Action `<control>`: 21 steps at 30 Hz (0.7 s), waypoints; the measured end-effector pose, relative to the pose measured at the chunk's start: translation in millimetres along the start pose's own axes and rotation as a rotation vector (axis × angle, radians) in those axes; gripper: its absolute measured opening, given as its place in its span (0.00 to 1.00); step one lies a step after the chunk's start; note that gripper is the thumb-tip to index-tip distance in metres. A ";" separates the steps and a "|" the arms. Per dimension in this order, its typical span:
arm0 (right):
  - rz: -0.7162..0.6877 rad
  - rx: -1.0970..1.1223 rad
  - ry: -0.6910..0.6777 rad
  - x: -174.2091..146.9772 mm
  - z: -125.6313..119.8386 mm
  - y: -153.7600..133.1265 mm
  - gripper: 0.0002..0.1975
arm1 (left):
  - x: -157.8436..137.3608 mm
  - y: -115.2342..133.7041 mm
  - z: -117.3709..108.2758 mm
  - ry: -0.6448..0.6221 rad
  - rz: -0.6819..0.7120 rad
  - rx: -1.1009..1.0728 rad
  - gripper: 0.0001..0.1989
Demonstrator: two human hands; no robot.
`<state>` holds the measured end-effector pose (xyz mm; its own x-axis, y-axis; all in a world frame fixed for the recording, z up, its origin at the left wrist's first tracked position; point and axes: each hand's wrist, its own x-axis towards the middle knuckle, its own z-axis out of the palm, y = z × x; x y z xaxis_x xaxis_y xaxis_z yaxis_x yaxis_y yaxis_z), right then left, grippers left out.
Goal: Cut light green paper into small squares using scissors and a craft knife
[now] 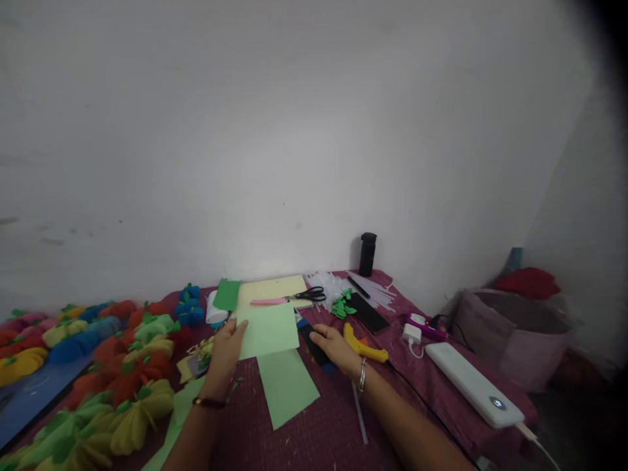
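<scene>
Between the thumb and fingers of my left hand (230,343) is the left edge of a light green sheet (269,332). A second light green sheet (288,386) lies below it on the table. My right hand (336,347) is closed on a flat dark piece with blue ends (314,345), whose kind I cannot make out. Just right of that hand lies a yellow glue gun (363,345). Behind the held sheet, black-handled scissors (311,294) with pink on the blade side rest on a pale yellow stack (267,288).
Colourful fabric pumpkins (132,366) crowd the left side. Green leaf pieces (343,304), a dark phone-like slab (367,313), clear glue sticks (380,294) and a black bottle (367,254) stand or lie behind. A white power bank (473,383) and purple power strip (426,326) are at right.
</scene>
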<state>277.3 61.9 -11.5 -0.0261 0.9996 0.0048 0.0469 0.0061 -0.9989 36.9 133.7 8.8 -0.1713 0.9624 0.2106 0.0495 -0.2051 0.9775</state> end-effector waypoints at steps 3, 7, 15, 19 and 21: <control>-0.017 0.000 -0.012 0.5 0.7 1.1 0.10 | -0.9 3.3 -1.2 -0.057 -0.032 -0.014 0.13; -0.009 -0.010 -0.010 1.6 1.2 2.0 0.12 | -0.4 1.5 2.0 -0.102 -0.049 -0.005 0.11; 0.014 -0.216 0.119 8.9 -18.9 5.6 0.11 | 14.4 -5.8 -20.0 -0.076 -0.093 -0.070 0.14; -0.041 -0.708 0.130 12.5 -29.6 11.5 0.06 | 11.6 -1.8 -20.2 -0.197 -0.168 -0.139 0.14; -0.057 -0.758 0.146 12.3 -32.8 13.2 0.03 | 8.0 1.5 -17.4 -0.287 -0.203 -0.159 0.14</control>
<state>310.3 75.2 -23.1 0.0804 0.9902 0.1139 0.7217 0.0210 -0.6919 18.5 138.0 12.1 0.1219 0.9923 0.0225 -0.1144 -0.0084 0.9934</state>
